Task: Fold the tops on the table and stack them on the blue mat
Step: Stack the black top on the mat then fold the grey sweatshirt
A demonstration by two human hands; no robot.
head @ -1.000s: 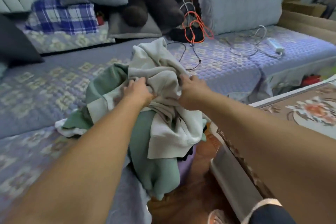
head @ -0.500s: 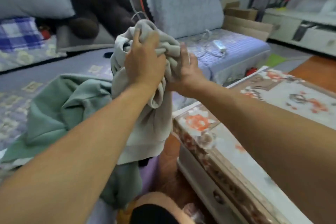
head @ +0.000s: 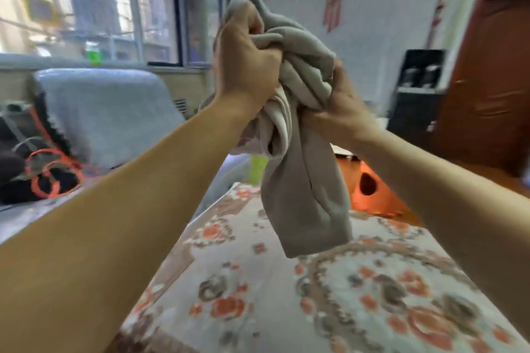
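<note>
Right now the grey top [head: 298,152] is bunched up in the air above the table [head: 286,295], gripped by both hands at about the twelve o'clock position of the view. The left hand [head: 243,60] is closed in a fist around the upper bundle, and the right hand [head: 341,106] clamps the cloth just below and to three o'clock of it, its fingers [head: 315,119] wrapped into the folds. Holding it high this way probably lets the loose length drop free, so the person can find a hem or shoulder before laying it flat. Below the hands the fabric hangs as one twisted tail, its lower end near the tabletop but, as far as can be seen, not touching it. The cloth looks soft and fairly thick, pale grey with lighter creases where it is squeezed; no collar or sleeve can be told apart in the wad. The table wears a pale cover with orange flowers. A grey sofa cushion [head: 106,112] sits at nine o'clock, with orange cable [head: 51,175] looped below it. No blue mat shows here, and folding seems not yet begun.
</note>
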